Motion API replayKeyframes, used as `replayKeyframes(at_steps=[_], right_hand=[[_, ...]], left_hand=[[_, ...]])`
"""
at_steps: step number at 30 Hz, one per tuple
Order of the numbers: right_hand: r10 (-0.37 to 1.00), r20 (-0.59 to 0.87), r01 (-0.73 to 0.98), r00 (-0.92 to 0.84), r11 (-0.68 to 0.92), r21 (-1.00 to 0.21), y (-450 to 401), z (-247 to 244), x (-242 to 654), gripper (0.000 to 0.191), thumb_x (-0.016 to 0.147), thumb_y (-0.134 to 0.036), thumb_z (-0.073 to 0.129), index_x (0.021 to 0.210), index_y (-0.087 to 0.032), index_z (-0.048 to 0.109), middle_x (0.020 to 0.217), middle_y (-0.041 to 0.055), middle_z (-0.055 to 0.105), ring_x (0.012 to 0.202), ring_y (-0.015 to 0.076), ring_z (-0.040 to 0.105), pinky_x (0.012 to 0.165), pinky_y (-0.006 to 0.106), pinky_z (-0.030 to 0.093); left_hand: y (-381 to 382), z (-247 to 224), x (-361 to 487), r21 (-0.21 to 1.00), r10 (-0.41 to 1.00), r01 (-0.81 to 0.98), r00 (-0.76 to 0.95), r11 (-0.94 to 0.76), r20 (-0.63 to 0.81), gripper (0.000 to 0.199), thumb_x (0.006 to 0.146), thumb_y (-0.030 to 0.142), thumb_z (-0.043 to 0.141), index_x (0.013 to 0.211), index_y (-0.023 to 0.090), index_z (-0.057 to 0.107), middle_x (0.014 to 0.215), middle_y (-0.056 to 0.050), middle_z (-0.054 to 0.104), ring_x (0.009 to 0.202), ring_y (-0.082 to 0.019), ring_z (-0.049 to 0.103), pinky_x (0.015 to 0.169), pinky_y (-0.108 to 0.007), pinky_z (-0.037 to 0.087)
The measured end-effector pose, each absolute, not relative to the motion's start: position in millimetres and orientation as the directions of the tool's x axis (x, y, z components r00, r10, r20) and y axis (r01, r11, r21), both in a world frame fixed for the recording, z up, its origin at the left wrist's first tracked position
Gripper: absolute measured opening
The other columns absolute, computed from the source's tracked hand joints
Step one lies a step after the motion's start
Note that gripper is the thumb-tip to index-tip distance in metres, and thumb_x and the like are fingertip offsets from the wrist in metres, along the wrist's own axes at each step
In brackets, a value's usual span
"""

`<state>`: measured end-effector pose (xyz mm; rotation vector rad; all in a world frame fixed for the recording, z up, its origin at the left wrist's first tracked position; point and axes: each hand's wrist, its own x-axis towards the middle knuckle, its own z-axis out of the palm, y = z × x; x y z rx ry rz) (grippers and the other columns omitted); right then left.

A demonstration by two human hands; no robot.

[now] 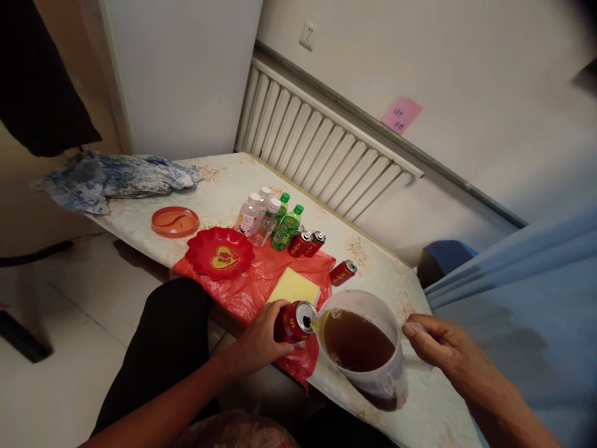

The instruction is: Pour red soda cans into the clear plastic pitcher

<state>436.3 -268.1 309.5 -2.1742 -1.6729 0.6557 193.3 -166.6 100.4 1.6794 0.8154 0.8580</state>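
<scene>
My left hand (267, 333) is wrapped round a red drink can (290, 323), its opened top facing up and to the right. My right hand (433, 342) is closed on the handle of a clear plastic pitcher (398, 386) containing brown liquid (357, 342). The pitcher leans towards the can, and its spout is at the can's opening, where a little yellowish liquid shows. Beneath the can lie a yellow cloth (293, 287) and a red plastic bag (242, 295). Another red can (343, 273) stands just beyond the pitcher.
Beyond the bag stand several clear bottles (249, 214), green bottles (286, 229) and more red cans (300, 244). A scalloped red plate (200, 255) and an orange dish (161, 224) are at left. The patterned tablecloth (219, 174) reaches a radiator (321, 143); a blue curtain (527, 311) hangs right.
</scene>
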Motion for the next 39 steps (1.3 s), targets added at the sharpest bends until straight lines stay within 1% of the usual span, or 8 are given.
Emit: replayKeyframes(at_steps=[9,19,24,34,39], right_hand=[[0.964,-0.17,0.834,0.206,-0.263,-0.485,-267.0,310.6,436.5,0.05,0.079,-0.063,0.05,0.055,-0.023,0.034,0.058,-0.0034,0.029,0.055,0.0124,0.029,0.05,0.026,0.029],[0.968,-0.157,0.839,0.198,-0.25,-0.483,-265.3,312.2,433.7,0.052,0.078,-0.064,0.052,0.054,-0.022,0.035,0.056,-0.0038,0.029,0.054,0.0118,0.029,0.049,0.025,0.029],[0.97,-0.146,0.833,0.194,-0.241,-0.498,-265.3,312.8,433.0,0.052,0.078,-0.063,0.055,0.053,-0.021,0.037,0.055,-0.0034,0.03,0.053,0.012,0.031,0.048,0.025,0.031],[0.966,-0.166,0.841,0.199,-0.255,-0.477,-263.8,314.1,431.7,0.052,0.077,-0.064,0.053,0.053,-0.022,0.033,0.056,-0.0038,0.029,0.053,0.0119,0.03,0.049,0.025,0.03],[0.964,-0.174,0.836,0.202,-0.262,-0.483,-264.6,313.8,432.1,0.051,0.077,-0.063,0.054,0.054,-0.022,0.035,0.056,-0.0037,0.029,0.054,0.0122,0.03,0.049,0.025,0.03]], left_hand=[[-166.6,95.5,194.5,0.962,0.852,0.122,0.5,-0.245,0.154,0.065,0.066,0.025,0.077,0.125,0.022,0.05,0.13,-0.01,0.059,0.121,-0.03,0.055,0.107,-0.046,0.041],[-167.0,97.9,192.7,0.965,0.85,0.111,0.505,-0.237,0.151,0.065,0.064,0.024,0.077,0.124,0.022,0.051,0.128,-0.011,0.06,0.12,-0.03,0.056,0.106,-0.046,0.042],[-166.6,96.7,193.3,0.966,0.855,0.11,0.496,-0.235,0.152,0.065,0.064,0.023,0.078,0.123,0.024,0.052,0.128,-0.009,0.06,0.12,-0.03,0.056,0.107,-0.047,0.042],[-166.4,91.6,194.4,0.965,0.853,0.105,0.498,-0.238,0.156,0.066,0.062,0.02,0.077,0.124,0.023,0.051,0.127,-0.008,0.06,0.12,-0.029,0.056,0.106,-0.044,0.043],[-166.5,90.5,193.8,0.961,0.853,0.111,0.495,-0.252,0.166,0.068,0.062,0.018,0.075,0.124,0.024,0.051,0.128,-0.009,0.06,0.122,-0.03,0.055,0.107,-0.046,0.041]])
